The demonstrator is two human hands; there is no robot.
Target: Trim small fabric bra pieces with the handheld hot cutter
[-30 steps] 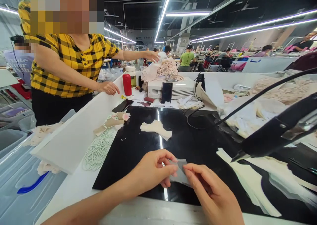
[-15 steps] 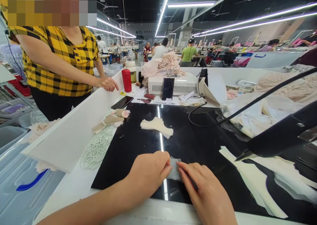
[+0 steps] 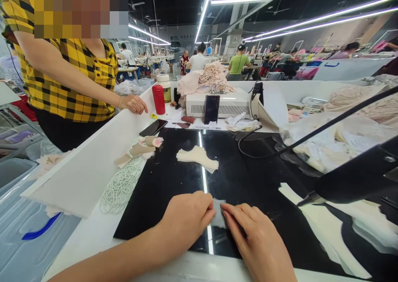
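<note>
Between my two hands, a small translucent greyish-white piece of thin material point(image 3: 219, 214) lies on the glossy black board point(image 3: 149, 199). My left hand point(image 3: 189, 212) is closed, its thumb and fingers pinched at the piece's left edge. My right hand point(image 3: 253, 228) pinches the right edge, thumb against fingertips. The fingers cover parts of the piece. Beyond the hands rests a small stack of cream cut fabric pieces point(image 3: 197, 157).
Longer cream cut pieces point(image 3: 329, 232) lie at right beneath a black pointed tool point(image 3: 348, 182) with a cable. Left are pale elastic loops point(image 3: 121, 186) and a phone point(image 3: 153, 127). A white machine point(image 3: 195, 104) stands behind. A co-worker's hand point(image 3: 134, 104) rests on the white side wall point(image 3: 74, 178).
The view has shifted slightly. Both hands keep nearly the same pinch on the translucent piece, and the cut pieces stay where they were on the board.
</note>
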